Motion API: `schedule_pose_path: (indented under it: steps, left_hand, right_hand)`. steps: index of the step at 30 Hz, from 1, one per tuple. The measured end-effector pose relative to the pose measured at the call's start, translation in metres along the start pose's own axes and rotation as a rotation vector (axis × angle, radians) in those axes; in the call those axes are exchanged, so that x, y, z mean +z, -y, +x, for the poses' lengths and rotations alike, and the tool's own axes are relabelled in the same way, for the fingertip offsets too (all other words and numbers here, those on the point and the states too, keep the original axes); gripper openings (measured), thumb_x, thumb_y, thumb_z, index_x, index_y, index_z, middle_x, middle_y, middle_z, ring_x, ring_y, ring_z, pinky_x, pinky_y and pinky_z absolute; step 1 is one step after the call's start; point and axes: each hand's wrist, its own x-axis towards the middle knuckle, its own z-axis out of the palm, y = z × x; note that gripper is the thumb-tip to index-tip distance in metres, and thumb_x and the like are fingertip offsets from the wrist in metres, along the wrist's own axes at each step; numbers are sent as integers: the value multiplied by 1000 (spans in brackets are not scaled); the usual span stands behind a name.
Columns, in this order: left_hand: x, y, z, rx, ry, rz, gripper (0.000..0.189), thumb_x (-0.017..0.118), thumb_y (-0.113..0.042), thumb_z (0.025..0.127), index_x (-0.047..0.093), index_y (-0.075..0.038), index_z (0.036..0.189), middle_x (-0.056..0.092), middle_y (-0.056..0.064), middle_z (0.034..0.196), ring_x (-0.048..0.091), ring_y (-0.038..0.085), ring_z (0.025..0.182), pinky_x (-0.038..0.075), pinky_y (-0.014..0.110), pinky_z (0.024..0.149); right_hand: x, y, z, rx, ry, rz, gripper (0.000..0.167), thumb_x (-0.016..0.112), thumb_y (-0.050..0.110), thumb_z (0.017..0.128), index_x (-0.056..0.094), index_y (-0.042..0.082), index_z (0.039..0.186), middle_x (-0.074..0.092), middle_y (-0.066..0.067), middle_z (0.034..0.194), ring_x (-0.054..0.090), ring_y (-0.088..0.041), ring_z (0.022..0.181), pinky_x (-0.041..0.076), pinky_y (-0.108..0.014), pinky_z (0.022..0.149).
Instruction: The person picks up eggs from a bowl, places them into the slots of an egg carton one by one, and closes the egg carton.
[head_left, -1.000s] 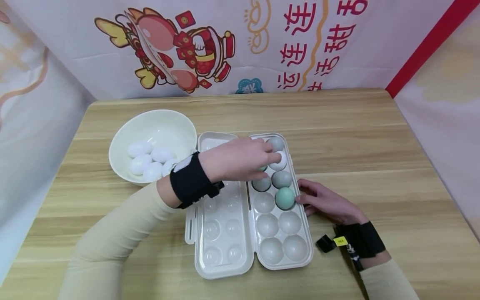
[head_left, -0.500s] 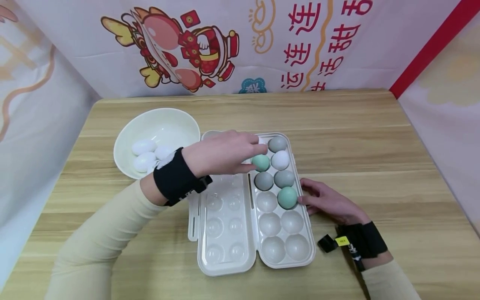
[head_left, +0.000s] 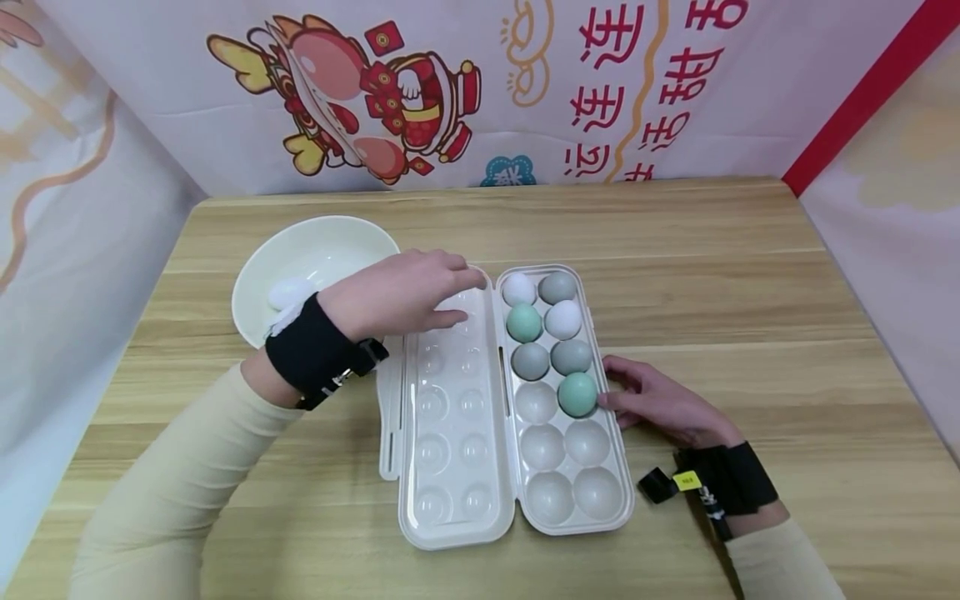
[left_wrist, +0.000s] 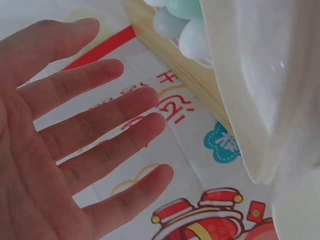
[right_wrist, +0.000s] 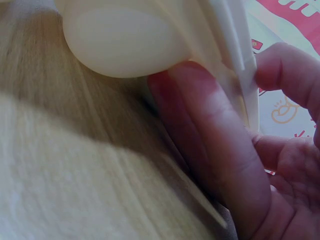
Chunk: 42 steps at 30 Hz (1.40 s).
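A white egg box (head_left: 551,496) lies unfolded on the table, its lid (head_left: 450,433) flat to the left. White, grey and green eggs (head_left: 564,320) fill the far cups of its right half. Over the far end of the lid hovers my left hand (head_left: 401,292), holding nothing, and the left wrist view shows its spread fingers (left_wrist: 115,135). My right hand (head_left: 667,404) grips the box's right edge; in the right wrist view its fingers (right_wrist: 215,130) reach under the rim against a cup (right_wrist: 125,40), with the thumb on the rim's other side.
A white bowl (head_left: 337,237) stands at the back left, partly behind my left hand. A white egg (head_left: 291,292) shows in it, and my wrist hides the rest. A printed cloth (head_left: 637,92) hangs behind the wooden table (head_left: 697,267).
My left hand has drawn back leftward from the egg cups to above the lid, uncovering the white and green eggs at the far left. My right hand stays on the box's edge.
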Motion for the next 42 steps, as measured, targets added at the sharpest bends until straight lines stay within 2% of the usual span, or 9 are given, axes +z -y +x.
schedule_pose_path:
  steps: [11,19,33,38,42]
  left_hand:
    - [-1,18,-19,-127,23,-50,42,70,-20,90,59,-4,127,62,16,117,60,27,98,50,43,89]
    - [0,31,-28,-173,18,-30,33,70,-19,89,63,-2,118,64,14,106,57,24,85,53,40,81]
    - [6,65,-43,-168,12,-91,31,66,-11,91,63,3,118,63,19,114,59,31,99,49,46,88]
    - [8,81,-47,-191,15,-123,32,65,-7,90,62,4,119,64,19,114,61,31,100,49,47,88]
    - [11,93,-51,-228,51,-170,34,66,-6,89,61,2,121,64,19,114,62,33,100,51,46,84]
  right_hand:
    - [-1,0,0,6,11,13,55,61,12,94,36,-8,139,45,-23,127,57,-24,101,55,-37,74]
    - [-1,0,0,2,12,21,53,61,11,94,37,-8,138,47,-22,125,58,-24,101,55,-38,73]
    - [0,-1,1,9,6,32,54,62,10,93,38,-8,137,48,-22,125,59,-24,99,55,-37,72]
    - [0,-2,1,6,5,45,53,62,9,93,38,-8,137,49,-22,124,60,-25,98,55,-37,72]
    - [0,-2,1,6,7,47,52,62,9,93,38,-8,137,49,-21,123,60,-25,97,55,-37,71]
